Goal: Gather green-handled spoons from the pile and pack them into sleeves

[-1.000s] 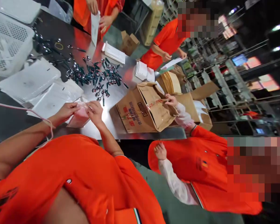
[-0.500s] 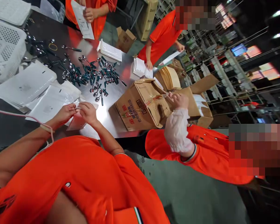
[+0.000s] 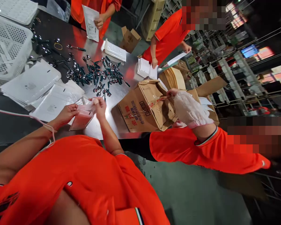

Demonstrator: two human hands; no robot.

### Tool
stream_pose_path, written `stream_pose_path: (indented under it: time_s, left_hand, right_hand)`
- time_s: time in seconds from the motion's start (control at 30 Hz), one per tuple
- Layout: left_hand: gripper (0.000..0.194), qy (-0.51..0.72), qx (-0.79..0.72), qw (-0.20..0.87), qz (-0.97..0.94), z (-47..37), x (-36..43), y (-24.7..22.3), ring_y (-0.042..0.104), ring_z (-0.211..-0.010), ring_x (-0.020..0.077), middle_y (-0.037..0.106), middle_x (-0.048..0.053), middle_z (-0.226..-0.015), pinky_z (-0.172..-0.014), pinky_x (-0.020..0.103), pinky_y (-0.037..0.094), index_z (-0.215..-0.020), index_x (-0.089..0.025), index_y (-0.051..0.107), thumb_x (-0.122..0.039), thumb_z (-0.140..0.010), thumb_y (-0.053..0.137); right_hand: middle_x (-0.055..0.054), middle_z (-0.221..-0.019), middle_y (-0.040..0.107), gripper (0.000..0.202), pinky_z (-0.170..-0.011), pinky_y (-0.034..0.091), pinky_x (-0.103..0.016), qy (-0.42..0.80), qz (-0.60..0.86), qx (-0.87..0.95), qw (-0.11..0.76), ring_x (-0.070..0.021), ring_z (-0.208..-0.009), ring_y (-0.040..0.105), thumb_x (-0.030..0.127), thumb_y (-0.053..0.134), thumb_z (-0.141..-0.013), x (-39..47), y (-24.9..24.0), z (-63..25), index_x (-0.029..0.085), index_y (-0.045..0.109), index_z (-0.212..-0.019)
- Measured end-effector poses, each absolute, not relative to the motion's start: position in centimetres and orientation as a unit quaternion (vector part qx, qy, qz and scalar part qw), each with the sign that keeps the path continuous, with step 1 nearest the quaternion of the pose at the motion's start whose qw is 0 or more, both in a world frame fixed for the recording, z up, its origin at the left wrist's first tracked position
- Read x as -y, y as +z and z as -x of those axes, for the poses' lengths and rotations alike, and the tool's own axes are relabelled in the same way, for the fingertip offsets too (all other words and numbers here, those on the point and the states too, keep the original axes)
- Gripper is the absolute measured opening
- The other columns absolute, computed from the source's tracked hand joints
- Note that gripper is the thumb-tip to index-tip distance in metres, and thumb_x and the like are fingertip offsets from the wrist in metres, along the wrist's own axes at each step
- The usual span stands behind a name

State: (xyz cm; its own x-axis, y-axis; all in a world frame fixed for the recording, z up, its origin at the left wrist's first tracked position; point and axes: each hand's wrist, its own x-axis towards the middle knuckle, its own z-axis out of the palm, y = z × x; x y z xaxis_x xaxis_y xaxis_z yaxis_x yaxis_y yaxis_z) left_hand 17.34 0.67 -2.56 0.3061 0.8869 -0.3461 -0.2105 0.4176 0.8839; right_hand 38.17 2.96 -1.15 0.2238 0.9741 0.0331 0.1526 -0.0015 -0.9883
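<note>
Near the table's front edge, my left hand (image 3: 66, 115) pinches the upper left side of a white plastic pouch (image 3: 81, 121), which has a pinkish sheen. My right hand (image 3: 99, 107) is closed on the thin, translucent top part of the same pouch, which stretches between both hands. Whether this is a flap or a peeled strip I cannot tell. Just behind lie stacks of flat white plastic mailers (image 3: 61, 97). Beyond my right hand, a heap of metal spoons (image 3: 100, 73) with dark green handles is spread over the steel table (image 3: 103, 125).
At the far left stands a white perforated basket (image 3: 9, 47). A brown cardboard box (image 3: 140, 109) lies tilted on the right, with a co-worker's gloved hand (image 3: 189, 107) at it. Two other people in orange handle white packets (image 3: 91, 25) and cards (image 3: 144, 67) across the table.
My right hand has moved right and up, away from my left, drawing out the translucent top of the pouch. The co-worker's gloved arm at the box has shifted right.
</note>
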Motion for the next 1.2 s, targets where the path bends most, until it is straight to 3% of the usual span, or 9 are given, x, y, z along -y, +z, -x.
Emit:
stream_pose_path:
  time_s: [0.13,0.27,0.37,0.43,0.6,0.73,0.87,1.03,1.2]
  left_hand:
    - [0.033,0.385,-0.461,0.716,-0.355,-16.5,-0.9,-2.7,0.067,-0.067,0.0177,0.074,0.003,-0.073,-0.065,0.026,0.054,-0.079,-0.018,0.069,-0.024,-0.063,0.097]
    - [0.037,0.384,-0.458,0.718,-0.356,-16.1,-1.2,-3.0,0.062,-0.063,0.0149,0.070,0.001,-0.070,-0.062,0.024,0.050,-0.074,-0.019,0.066,-0.024,-0.062,0.100]
    - [0.033,0.371,-0.456,0.726,-0.356,-15.9,-1.6,-3.2,0.061,-0.063,0.0144,0.071,0.002,-0.071,-0.061,0.023,0.049,-0.076,-0.018,0.069,-0.023,-0.064,0.099]
    - [0.033,0.366,-0.457,0.731,-0.351,-15.8,-1.8,-3.1,0.062,-0.064,0.0148,0.073,0.003,-0.073,-0.062,0.024,0.049,-0.078,-0.017,0.071,-0.022,-0.060,0.099]
    - [0.047,0.377,-0.474,0.719,-0.341,-15.5,-2.3,-2.5,0.066,-0.068,0.0176,0.073,0.003,-0.073,-0.066,0.026,0.052,-0.081,-0.016,0.071,-0.022,-0.051,0.106]
    - [0.041,0.377,-0.493,0.694,-0.365,-15.6,-2.5,-1.6,0.065,-0.072,0.0164,0.070,-0.002,-0.071,-0.068,0.025,0.049,-0.088,-0.014,0.070,-0.026,-0.068,0.104]
    - [0.036,0.379,-0.500,0.681,-0.379,-15.7,-2.7,-1.1,0.062,-0.071,0.0126,0.072,-0.004,-0.072,-0.067,0.022,0.047,-0.092,-0.013,0.068,-0.021,-0.077,0.100]
    - [0.030,0.390,-0.519,0.682,-0.337,-15.3,-3.9,-1.9,0.058,-0.059,0.0100,0.066,-0.006,-0.063,-0.059,0.021,0.044,-0.091,-0.013,0.066,-0.013,-0.080,0.093]
    - [0.017,0.370,-0.524,0.705,-0.304,-15.2,-5.0,-2.6,0.059,-0.060,0.0085,0.069,-0.004,-0.066,-0.059,0.021,0.043,-0.097,-0.006,0.074,-0.004,-0.083,0.085]
  right_hand:
    - [0.004,-0.073,0.057,0.033,-0.080,0.056,-0.028,0.343,0.612,0.370,0.609,-0.0152,-0.078,0.072,0.040,0.050,-0.118,-4.8,1.6,-46.6,0.027,0.046,-0.088]
    - [0.007,-0.070,0.046,0.021,-0.066,0.044,-0.025,0.309,0.668,0.402,0.545,-0.0121,-0.063,0.049,0.039,0.061,-0.112,-3.3,0.6,-50.4,0.026,0.058,-0.095]
    - [0.007,-0.071,0.056,0.026,-0.067,0.048,-0.025,0.401,0.641,0.454,0.471,-0.0122,-0.067,0.052,0.035,0.091,-0.088,-1.6,-2.2,-47.9,0.022,0.070,-0.096]
    - [0.004,-0.078,0.067,0.032,-0.074,0.055,-0.027,0.497,0.590,0.459,0.440,-0.0140,-0.074,0.061,0.032,0.099,-0.075,-1.1,-4.1,-45.3,0.020,0.073,-0.091]
    - [0.000,-0.081,0.073,0.017,-0.087,0.059,-0.029,0.596,0.541,0.389,0.449,-0.0113,-0.081,0.068,0.026,0.088,-0.085,-2.2,-6.1,-41.5,0.016,0.075,-0.081]
    - [0.001,-0.084,0.076,0.029,-0.092,0.064,-0.032,0.596,0.534,0.378,0.465,-0.0149,-0.084,0.069,0.026,0.101,-0.067,-3.1,-6.2,-41.2,0.019,0.079,-0.083]
    - [0.001,-0.084,0.077,0.033,-0.088,0.065,-0.031,0.589,0.535,0.368,0.480,-0.0163,-0.084,0.068,0.032,0.103,-0.064,-3.6,-6.3,-41.1,0.021,0.079,-0.084]
    - [-0.001,-0.084,0.074,0.019,-0.082,0.057,-0.029,0.610,0.527,0.363,0.467,-0.0170,-0.086,0.064,0.017,0.094,-0.066,-3.4,-6.6,-41.3,0.018,0.079,-0.078]
    - [-0.001,-0.082,0.071,0.009,-0.079,0.053,-0.030,0.586,0.530,0.419,0.448,-0.0173,-0.084,0.060,0.015,0.088,-0.072,-3.0,-7.0,-41.9,0.019,0.081,-0.077]
